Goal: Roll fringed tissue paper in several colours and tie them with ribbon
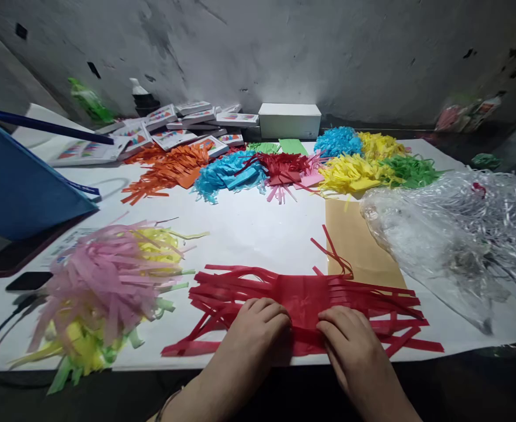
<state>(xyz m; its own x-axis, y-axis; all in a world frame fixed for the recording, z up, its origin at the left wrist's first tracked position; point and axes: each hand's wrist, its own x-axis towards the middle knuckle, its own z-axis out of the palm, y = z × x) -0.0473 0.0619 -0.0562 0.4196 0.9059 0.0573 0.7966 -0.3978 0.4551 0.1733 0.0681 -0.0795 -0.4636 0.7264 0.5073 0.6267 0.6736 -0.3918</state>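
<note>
A: At the worktop's (258, 234) near edge, hand positions?
B: Left hand (258, 322) and right hand (345, 331) rest curled, fingertips pressing the red fringed paper (304, 299) at its uncut centre.
A: Procedure?
B: Gather evenly; keep strips untangled, clear of the pink fringe bundle (108, 281).

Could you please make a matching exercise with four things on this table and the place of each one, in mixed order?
Things:
1. red fringed paper
2. pink paper bunch
3. white box
4. clear plastic bag

Places:
A. at the back, against the wall
B. on the right side of the table
C. at the near edge, under both hands
D. on the left side, lying on yellow strips

Pairs: 1-C, 2-D, 3-A, 4-B. The left hand and the right hand press on the red paper.
</note>
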